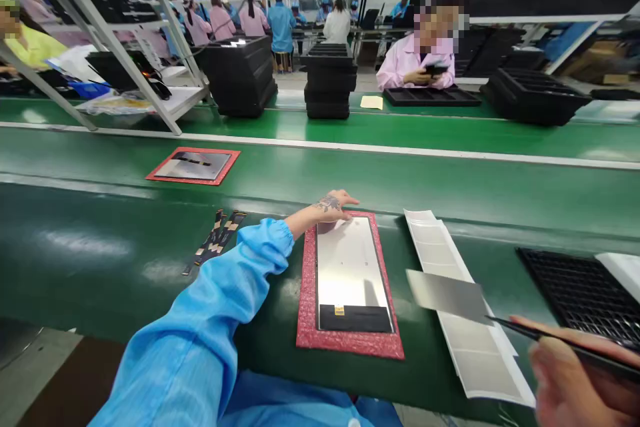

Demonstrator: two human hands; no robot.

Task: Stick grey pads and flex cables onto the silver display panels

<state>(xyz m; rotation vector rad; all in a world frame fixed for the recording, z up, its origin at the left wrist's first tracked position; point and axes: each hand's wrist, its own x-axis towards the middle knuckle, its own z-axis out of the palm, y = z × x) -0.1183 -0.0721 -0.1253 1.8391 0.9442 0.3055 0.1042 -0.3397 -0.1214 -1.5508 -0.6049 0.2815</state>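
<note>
My left hand [336, 205] reaches over the far end of a display panel [350, 260], fingers apart at its top edge; whether they touch it I cannot tell. The panel has a silvery back and a black strip at the near end with a small yellow label. It lies on a red foam sheet [306, 307]. At the lower right, my right hand [575, 367] grips black tweezers [530, 328]. Their tips pinch a thin grey rectangular sheet [450, 295], blurred, above white backing strips [493, 363] bearing grey pieces.
Several dark flex cables [215, 240] lie left of my arm. Another panel [193, 165] on red foam rests farther back. A black gridded tray [580, 287] sits right. Beyond are stacked black trays [330, 80] and a co-worker in pink [420, 67].
</note>
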